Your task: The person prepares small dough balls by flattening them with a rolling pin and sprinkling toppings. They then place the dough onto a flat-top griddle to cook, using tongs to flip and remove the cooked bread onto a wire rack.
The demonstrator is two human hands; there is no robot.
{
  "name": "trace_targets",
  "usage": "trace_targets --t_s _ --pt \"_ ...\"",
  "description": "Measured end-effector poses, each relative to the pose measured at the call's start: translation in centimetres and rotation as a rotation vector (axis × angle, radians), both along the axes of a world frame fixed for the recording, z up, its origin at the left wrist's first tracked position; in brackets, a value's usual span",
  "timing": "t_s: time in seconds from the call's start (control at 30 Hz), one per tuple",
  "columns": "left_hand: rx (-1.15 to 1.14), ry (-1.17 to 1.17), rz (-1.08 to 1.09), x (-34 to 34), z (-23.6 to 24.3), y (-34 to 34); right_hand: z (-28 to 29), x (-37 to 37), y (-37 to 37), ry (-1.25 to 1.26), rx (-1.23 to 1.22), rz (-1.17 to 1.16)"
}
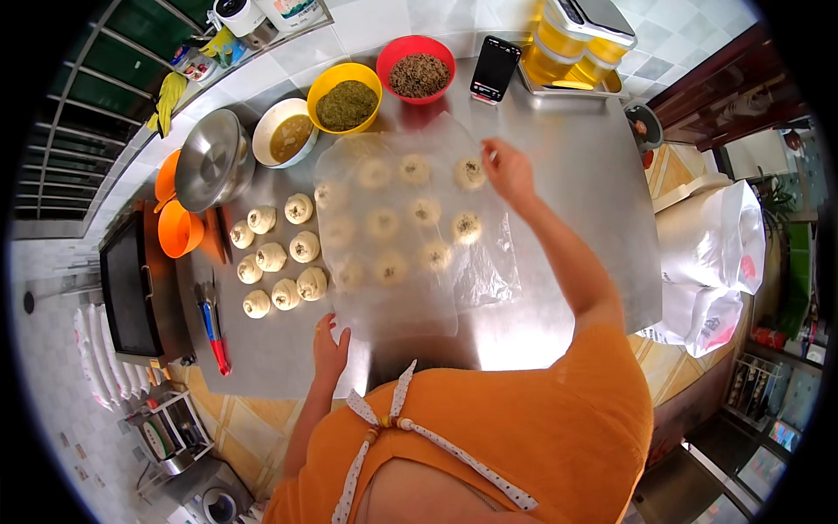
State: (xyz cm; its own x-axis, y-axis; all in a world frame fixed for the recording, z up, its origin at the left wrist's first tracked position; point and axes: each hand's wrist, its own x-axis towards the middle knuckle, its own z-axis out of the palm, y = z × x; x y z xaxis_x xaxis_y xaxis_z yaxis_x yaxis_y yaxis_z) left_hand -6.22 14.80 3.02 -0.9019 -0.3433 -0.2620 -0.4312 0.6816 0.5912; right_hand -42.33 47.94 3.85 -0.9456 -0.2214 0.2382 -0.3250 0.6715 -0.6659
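A clear plastic sheet [397,306] is spread over several round filled buns [467,228] on the steel table, and parts of it are blurred. At its far right edge my right hand [511,172] is closed, fingertips pinched on the plastic. My left hand [329,351] is beside the near left corner of the sheet, thumb and fingers apart, with nothing visible in it. Left of the sheet, several uncovered pale buns [271,257] with dark specks of filling on top sit in rows.
Along the back stand a steel bowl [194,171], a white bowl of brownish liquid [289,138], a yellow bowl of green filling [347,105], a red bowl of dark filling [419,77] and a phone [496,70]. Red-handled tongs [213,336] lie near the left edge.
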Motion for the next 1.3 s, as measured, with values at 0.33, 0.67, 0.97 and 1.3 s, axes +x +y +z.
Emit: trace_targets --t_s 0.33,0.67,0.97,1.3 --pt "0.101 0.063 -0.001 -1.0 -0.2 0.3 0.2 8.3 -5.5 -0.576 0.062 0.195" --pt "-0.091 -0.218 -0.196 -2.0 4.3 1.2 2.8 0.5 -1.7 0.045 0.209 -0.029" --pt "-0.354 0.196 -0.298 -10.9 6.2 -1.3 -2.4 -13.2 4.0 0.053 0.728 0.105" --pt "-0.419 0.402 -0.492 -24.2 3.1 -2.2 1.5 -8.5 4.2 0.165 0.527 -0.106"
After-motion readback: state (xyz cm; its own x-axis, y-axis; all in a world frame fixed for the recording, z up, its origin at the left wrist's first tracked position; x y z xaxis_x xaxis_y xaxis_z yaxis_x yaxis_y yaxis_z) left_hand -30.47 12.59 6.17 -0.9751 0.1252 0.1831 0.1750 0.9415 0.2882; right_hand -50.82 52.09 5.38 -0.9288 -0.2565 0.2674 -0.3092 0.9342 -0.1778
